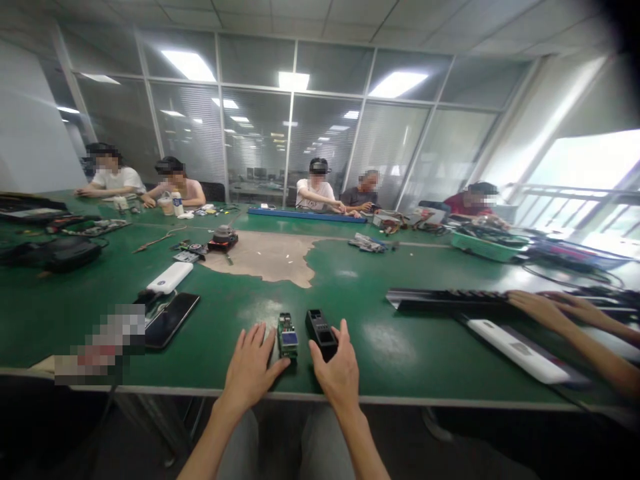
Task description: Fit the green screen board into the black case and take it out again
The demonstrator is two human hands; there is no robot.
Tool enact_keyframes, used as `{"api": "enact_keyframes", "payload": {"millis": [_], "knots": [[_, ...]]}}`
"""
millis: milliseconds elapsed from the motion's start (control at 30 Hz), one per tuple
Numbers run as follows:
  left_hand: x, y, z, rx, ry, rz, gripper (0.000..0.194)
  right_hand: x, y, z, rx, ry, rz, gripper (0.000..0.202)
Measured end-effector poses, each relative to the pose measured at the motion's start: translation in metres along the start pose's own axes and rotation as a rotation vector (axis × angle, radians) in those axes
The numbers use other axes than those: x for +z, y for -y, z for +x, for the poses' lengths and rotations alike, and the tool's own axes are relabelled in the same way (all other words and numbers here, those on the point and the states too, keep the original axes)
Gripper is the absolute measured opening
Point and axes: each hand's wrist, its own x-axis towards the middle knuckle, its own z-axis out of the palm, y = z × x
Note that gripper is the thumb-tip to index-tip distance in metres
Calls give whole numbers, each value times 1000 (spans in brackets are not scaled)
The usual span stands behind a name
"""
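Observation:
A small green circuit board with a bluish screen [289, 339] lies near the table's front edge. Beside it, my left hand [251, 363] rests with its fingers spread, the thumb close to the board's near end. Just to the right is a black plastic housing [320, 328] with button openings and a rectangular window. My right hand [339, 367] has its thumb on the housing's left side and its fingers along the right, loosely around the near end. Part of the housing is hidden by that hand.
A black phone [173, 320] and a white power bank [171, 277] lie to the left. At right, a co-worker's hands [537, 308] touch a long black rail [445, 300], with another white power bank [517, 350] nearby. Several people sit across the green table [240, 293].

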Motion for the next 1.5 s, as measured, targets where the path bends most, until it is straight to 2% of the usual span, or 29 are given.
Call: {"api": "enact_keyframes", "payload": {"millis": [333, 533, 667, 767, 900, 1133, 1300, 1500], "knots": [[-1, -1, 1, 4, 4, 21, 75, 1, -2, 0, 2, 25, -36, 84], [-4, -2, 0, 6, 7, 11, 72, -2, 4, 0, 51, 38, -20, 85], [-6, -2, -1, 5, 8, 5, 71, -10, 26, 4, 98, 38, 115, 85], [-6, -2, -2, 0, -1, -2, 78, -12, 50, 6, 56, 19, 152, 85], [-6, -1, -4, -14, -2, -24, 97, -4, 76, 4, 17, 60, 46, 84], [-7, 3, -6, -14, 0, -93, 100, 7, 100, -4, 27, 141, -178, 82], [-9, 4, -8, -17, 15, -121, 101, 12, 105, -13, 13, 151, -236, 81], [-12, 2, -8, -27, 9, -114, 95, 20, 90, -27, -2, 150, -219, 83]]}}
